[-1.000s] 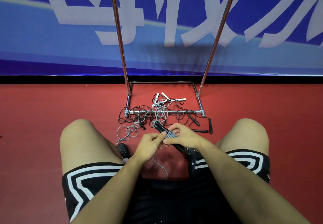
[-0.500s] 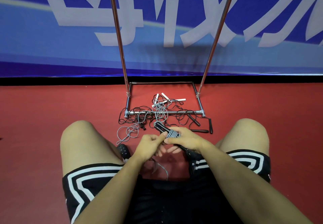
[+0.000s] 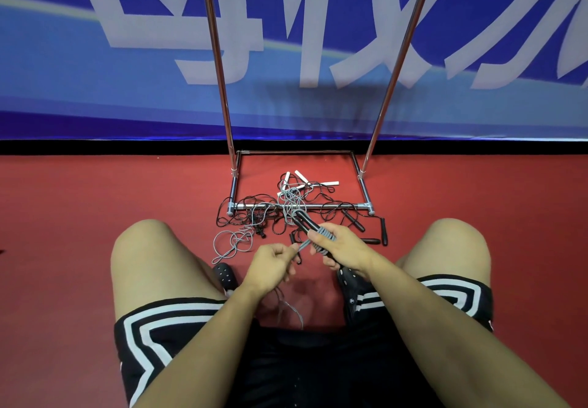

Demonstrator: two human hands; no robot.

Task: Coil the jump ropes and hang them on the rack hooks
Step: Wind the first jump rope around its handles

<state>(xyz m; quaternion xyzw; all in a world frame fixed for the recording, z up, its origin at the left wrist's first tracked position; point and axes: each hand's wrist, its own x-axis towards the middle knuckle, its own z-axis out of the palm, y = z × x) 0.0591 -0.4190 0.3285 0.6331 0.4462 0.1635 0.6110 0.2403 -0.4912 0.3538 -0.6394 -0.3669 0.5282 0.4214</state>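
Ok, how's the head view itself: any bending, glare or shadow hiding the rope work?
Head view: wide-angle bend splays the rack poles outward; soft even light, faint pole shadow on the banner; left hand, right hand and grey rope sharp, no glare.

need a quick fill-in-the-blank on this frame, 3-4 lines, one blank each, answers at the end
1. The right hand grips black handles wound with ____ cord.
2. The left hand pinches the grey cord that leads to the ____ hand.
3. The white handles lie inside the rack base on the ____ floor.
4. The loose ropes lie on the ____, not on hooks.

Answers: grey; right; red; floor
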